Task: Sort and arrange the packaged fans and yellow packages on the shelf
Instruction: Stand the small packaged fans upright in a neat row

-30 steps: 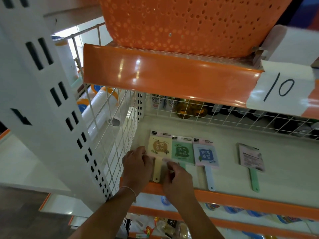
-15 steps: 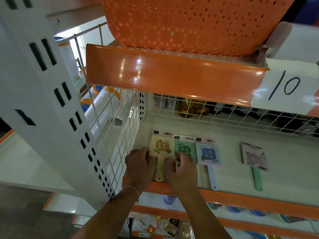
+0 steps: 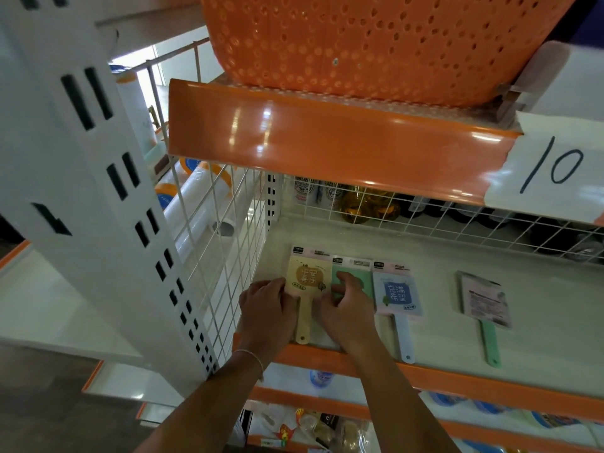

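Four packaged fans lie flat on the white shelf (image 3: pixel 441 335). The yellow fan (image 3: pixel 305 273) is leftmost, beside the wire side grid. My left hand (image 3: pixel 266 310) holds its left edge with bent fingers. Beside it lies the green fan (image 3: pixel 354 268), largely covered by my right hand (image 3: pixel 346 312), whose curled fingers grip it while the thumb touches the yellow fan's right edge. The blue fan (image 3: pixel 397 294) lies just right of that hand, touching the green one. A fourth fan (image 3: pixel 485 302), face down with a green handle, lies apart farther right.
An orange shelf lip (image 3: pixel 327 145) with an orange perforated basket (image 3: pixel 376 44) hangs low overhead. A white wire grid (image 3: pixel 225 243) closes the left side and another wire grid (image 3: pixel 425 220) the back, with bottles behind it. A paper label reading 10 (image 3: pixel 555 168) is at the right.
My right hand has moved from the fan handles up onto the green fan's face. My left hand has shifted slightly along the yellow fan's left edge. The camera has moved closer.
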Tool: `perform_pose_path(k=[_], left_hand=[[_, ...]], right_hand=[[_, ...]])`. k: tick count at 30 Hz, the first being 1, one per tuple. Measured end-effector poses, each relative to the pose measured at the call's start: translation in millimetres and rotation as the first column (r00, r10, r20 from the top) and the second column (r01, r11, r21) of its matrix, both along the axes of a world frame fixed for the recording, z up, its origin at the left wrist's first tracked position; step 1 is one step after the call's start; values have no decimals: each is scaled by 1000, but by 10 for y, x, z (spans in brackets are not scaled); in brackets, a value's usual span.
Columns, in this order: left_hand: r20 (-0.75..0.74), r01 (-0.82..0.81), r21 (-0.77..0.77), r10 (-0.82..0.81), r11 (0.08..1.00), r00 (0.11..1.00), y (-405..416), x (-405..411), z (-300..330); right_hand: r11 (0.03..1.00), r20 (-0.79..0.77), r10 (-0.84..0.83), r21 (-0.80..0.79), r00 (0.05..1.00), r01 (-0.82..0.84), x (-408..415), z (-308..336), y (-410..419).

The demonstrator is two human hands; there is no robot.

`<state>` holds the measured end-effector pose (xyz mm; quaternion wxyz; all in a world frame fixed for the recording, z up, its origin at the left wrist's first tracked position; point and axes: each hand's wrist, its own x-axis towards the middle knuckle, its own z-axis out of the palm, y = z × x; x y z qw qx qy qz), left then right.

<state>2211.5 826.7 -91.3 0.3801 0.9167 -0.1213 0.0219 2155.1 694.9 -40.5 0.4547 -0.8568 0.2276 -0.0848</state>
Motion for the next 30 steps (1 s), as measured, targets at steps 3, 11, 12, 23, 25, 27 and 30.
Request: perform_pose_path(k=[3,11,12,23,25,27,30], left_hand=[[17,0,-14,0,1000,1000,-1,-13,13],[12,4,-40,-3,999,1000,-2,-26,23],[9,4,-42,-4,999,1000,-1,-33,34],[19,13,-9,-13,1000,1000,-4,-56,72],[14,12,-9,-12,1000,1000,-4,-62,72],[-4,6,-18,-6,1000,1000,-7,-67,84],[-13,-5,-44,4,999,1000,-1,-80,119]], right_hand=[[1000,0,0,7,1000,0,9,-26,2],[999,2,-8,49,1000,8,9,-42,-6],[998,3,-8,61,1000,8,2,-38,-6],[996,11,-15,92,1000,14,-22,-25,0],[996,11,-7,91,1000,6,-21,-37,-9],[996,10,-7,94,1000,6,-27,-37,-15],[996,19,-53,78,998,51,-60,-47,-47]])
